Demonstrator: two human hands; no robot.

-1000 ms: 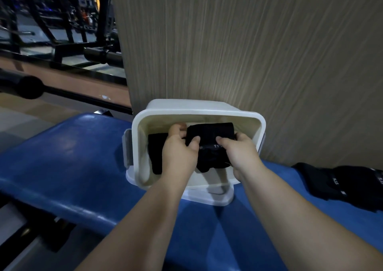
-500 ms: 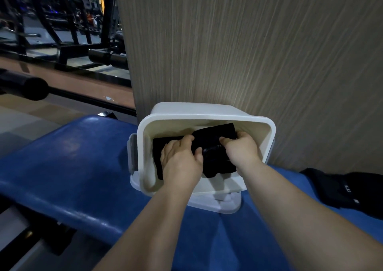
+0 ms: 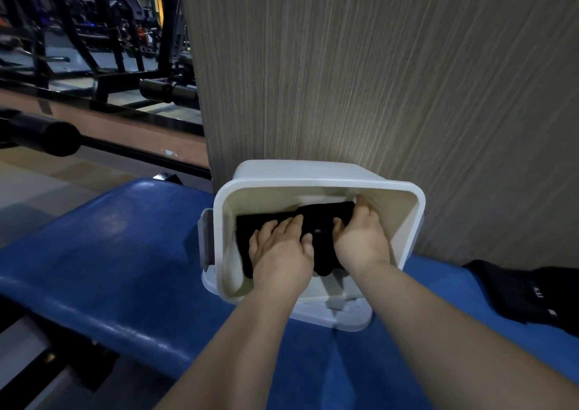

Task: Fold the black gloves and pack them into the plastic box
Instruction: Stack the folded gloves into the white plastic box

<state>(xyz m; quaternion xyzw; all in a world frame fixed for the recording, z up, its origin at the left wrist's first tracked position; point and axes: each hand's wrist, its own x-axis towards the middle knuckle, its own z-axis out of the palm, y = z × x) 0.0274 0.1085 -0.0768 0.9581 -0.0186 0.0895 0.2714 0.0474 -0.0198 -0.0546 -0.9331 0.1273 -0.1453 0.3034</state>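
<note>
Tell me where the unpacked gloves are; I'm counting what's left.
In the head view, the unpacked gloves lie on the blue bench at the far right edge, right of the plastic box.

Box (image 3: pixel 313 185) sat on bench (image 3: pixel 109 253) against wall panel (image 3: pixel 376 80), folded gloves (image 3: pixel 326 215) lay inside it, other gloves (image 3: pixel 517 290) lay right of it.

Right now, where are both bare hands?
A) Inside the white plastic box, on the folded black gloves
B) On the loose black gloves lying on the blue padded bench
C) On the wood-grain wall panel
A: the left hand presses and the right hand grips the folded black gloves inside the white plastic box.
</note>
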